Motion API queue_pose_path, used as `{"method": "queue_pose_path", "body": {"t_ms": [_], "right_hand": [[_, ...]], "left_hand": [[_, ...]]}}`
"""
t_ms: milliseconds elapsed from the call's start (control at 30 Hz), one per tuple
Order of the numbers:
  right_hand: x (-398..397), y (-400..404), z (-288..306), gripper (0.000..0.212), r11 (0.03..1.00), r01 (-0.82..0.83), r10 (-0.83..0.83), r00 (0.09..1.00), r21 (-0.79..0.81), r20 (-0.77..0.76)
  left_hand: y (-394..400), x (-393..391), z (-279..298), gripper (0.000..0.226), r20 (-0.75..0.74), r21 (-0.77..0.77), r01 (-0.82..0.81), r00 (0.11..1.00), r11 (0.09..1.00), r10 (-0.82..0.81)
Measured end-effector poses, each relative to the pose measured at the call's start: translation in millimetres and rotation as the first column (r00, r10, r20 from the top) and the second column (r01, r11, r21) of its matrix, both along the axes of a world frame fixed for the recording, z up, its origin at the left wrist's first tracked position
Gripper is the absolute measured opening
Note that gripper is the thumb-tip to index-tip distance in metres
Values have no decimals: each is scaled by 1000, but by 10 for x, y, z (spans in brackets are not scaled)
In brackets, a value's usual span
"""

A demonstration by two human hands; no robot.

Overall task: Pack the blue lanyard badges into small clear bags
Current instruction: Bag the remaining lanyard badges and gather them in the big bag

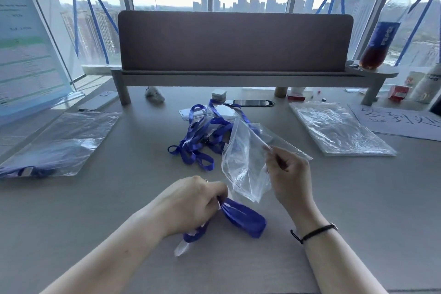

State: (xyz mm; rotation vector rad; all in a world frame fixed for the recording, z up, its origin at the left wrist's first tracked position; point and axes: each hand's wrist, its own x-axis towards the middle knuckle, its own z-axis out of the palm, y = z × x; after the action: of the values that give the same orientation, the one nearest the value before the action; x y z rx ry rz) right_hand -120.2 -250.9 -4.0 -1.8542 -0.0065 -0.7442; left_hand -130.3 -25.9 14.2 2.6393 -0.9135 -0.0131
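My left hand (193,203) grips a folded blue lanyard badge (243,217) low over the desk; its clear badge holder sticks out below my wrist. My right hand (290,174) pinches the edge of a small clear bag (243,164), which hangs open just above and to the right of the folded lanyard. A tangled pile of blue lanyards with white badges (205,133) lies behind the bag in the middle of the desk.
A stack of clear bags (338,129) lies at the right. A larger clear bag holding blue lanyards (55,148) lies at the left. A desk shelf with a brown panel (233,40) stands behind, with a bottle (384,31) on its right end. A phone (250,103) lies under the shelf.
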Motion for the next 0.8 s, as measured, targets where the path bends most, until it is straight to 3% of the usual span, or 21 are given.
{"method": "queue_pose_path", "body": {"t_ms": [100, 167, 267, 367, 500, 600, 800], "right_hand": [[-13, 10, 13, 48, 1000, -8, 8, 1000, 8, 4], [-19, 9, 18, 42, 1000, -11, 11, 1000, -4, 8], [-25, 11, 26, 36, 1000, -9, 9, 1000, 0, 14], [-20, 12, 15, 37, 1000, -9, 9, 1000, 4, 5], [-20, 21, 8, 35, 1000, -18, 18, 1000, 8, -18], [-19, 27, 7, 31, 1000, -14, 14, 999, 3, -29], [-19, 26, -10, 30, 1000, -29, 29, 999, 3, -38]], "left_hand": [[84, 51, 25, 25, -129, -294, -50, 992, 954, 12], [87, 61, 43, 31, -242, -462, -159, 969, 873, 49], [59, 54, 46, 36, -428, -658, -320, 904, 682, 10], [40, 30, 44, 33, -517, -792, -431, 850, 433, -100], [-28, 34, 96, 15, -615, -787, -607, 760, 110, -210], [-61, 61, 142, 33, -655, -750, -657, 721, 77, -226], [-105, 98, 271, 38, -637, -748, -663, 723, -11, -267]]}}
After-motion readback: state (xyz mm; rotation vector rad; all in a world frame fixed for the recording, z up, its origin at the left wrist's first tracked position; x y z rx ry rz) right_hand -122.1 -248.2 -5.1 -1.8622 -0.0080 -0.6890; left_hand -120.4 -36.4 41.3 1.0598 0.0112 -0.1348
